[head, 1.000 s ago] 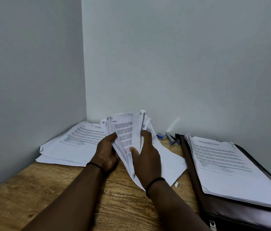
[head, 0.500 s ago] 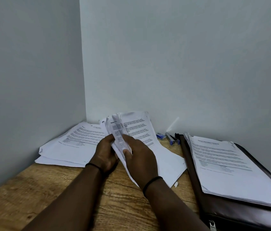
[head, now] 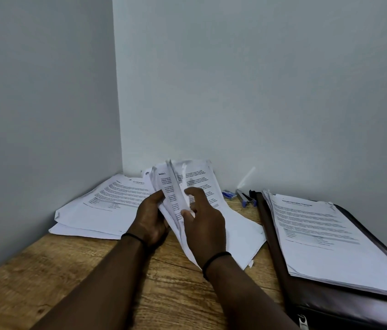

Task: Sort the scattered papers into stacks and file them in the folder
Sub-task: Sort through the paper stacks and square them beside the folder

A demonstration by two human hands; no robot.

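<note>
From the head view, your left hand (head: 151, 216) grips a sheaf (head: 176, 194) of printed sheets from its left side, fingers curled round the edge, thumb on the near face. The sheaf stands tilted up off the table (head: 68, 270), fanned open at the top. Your right hand (head: 203, 222) has its thumb and forefinger curled onto the fanned edges, pinching one sheet apart from the rest. Each wrist carries a thin black band.

Under and right of your hands lies a loose flat pile (head: 242, 232) of white sheets, one corner hanging toward the table's near side. In the corner by the walls, to your left, a second stack (head: 102, 206) lies flat, printed side up. To your right the dark folder (head: 344, 303) lies open on the table with a third stack (head: 325, 239) resting on it, text up.

Against the back wall, between the sheaf and the folder, sit a small blue box (head: 229, 194) and a stapler (head: 246, 198), near each other but apart.
</note>
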